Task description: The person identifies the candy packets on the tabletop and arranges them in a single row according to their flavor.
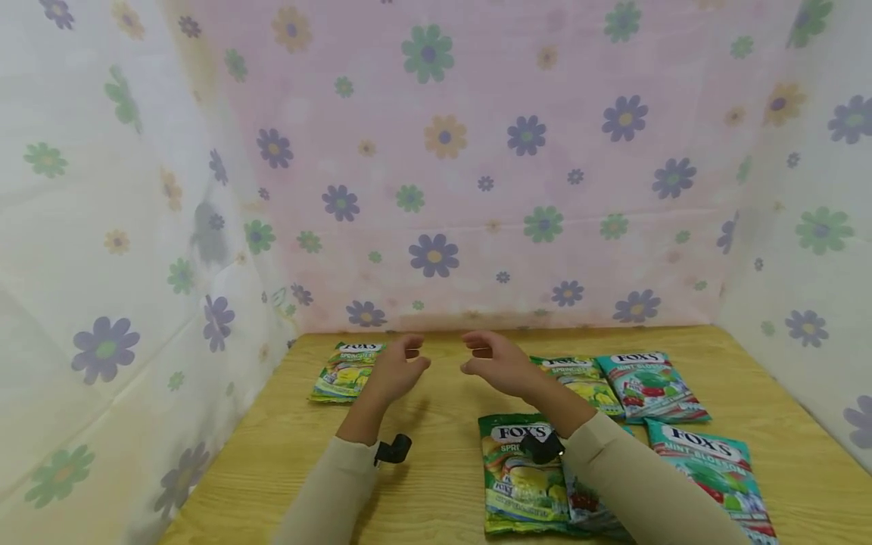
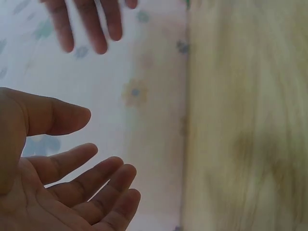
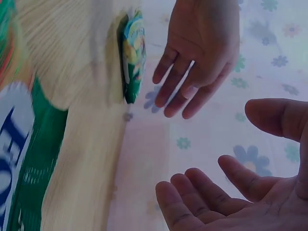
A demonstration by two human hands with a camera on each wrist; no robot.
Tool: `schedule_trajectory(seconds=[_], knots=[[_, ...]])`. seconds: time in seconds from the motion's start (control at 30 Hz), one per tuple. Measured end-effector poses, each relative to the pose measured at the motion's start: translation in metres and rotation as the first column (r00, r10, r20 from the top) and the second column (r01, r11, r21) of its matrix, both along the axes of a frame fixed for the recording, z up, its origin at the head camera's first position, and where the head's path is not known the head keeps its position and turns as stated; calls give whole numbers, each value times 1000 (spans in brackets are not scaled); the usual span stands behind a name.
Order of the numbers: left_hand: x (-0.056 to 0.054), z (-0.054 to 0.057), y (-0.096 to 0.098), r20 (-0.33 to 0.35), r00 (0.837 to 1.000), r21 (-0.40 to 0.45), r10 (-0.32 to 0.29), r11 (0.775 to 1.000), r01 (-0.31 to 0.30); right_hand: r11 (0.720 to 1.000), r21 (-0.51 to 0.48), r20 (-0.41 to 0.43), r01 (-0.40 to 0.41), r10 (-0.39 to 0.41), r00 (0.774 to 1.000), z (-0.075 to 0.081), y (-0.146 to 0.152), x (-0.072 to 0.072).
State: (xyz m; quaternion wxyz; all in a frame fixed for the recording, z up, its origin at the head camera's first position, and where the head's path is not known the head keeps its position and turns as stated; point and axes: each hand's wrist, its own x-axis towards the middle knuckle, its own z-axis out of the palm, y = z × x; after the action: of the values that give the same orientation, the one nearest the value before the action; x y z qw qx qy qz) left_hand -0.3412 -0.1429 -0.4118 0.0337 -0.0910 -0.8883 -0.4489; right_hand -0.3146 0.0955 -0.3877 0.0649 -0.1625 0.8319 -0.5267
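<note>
Both hands hover over the middle of the table, palms facing each other with a gap between them. My left hand (image 1: 400,369) has loosely bent fingers and holds nothing; its palm side shows in the left wrist view. Opposite it, my right hand (image 1: 500,365) is likewise relaxed, with nothing in it. Nearest the left hand lies a green-yellow Fox's candy bag (image 1: 346,372), partly behind that hand. Beside the right forearm lie a second green-yellow candy bag (image 1: 579,382) at the back and another (image 1: 521,484) in front.
Two teal Fox's candy bags, one at the back right (image 1: 652,387) and one at the front right (image 1: 715,469), lie flat. A further bag (image 1: 589,503) is mostly under the right sleeve. Flowered curtains (image 1: 436,189) enclose the wooden table (image 1: 422,499) at back and sides.
</note>
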Motion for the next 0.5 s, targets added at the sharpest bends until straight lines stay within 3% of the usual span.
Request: schedule_trajectory(seconds=[0.13, 0.3, 0.5], knots=[[3, -1, 21, -5, 998, -21, -65, 998, 65, 999, 28, -28, 39, -39, 999, 1, 23, 5], [8, 2, 47, 10, 991, 17, -137, 990, 137, 995, 66, -48, 79, -76, 996, 4, 54, 7], [12, 1, 77, 64, 982, 64, -176, 983, 172, 989, 81, -67, 121, -116, 991, 6, 88, 12]])
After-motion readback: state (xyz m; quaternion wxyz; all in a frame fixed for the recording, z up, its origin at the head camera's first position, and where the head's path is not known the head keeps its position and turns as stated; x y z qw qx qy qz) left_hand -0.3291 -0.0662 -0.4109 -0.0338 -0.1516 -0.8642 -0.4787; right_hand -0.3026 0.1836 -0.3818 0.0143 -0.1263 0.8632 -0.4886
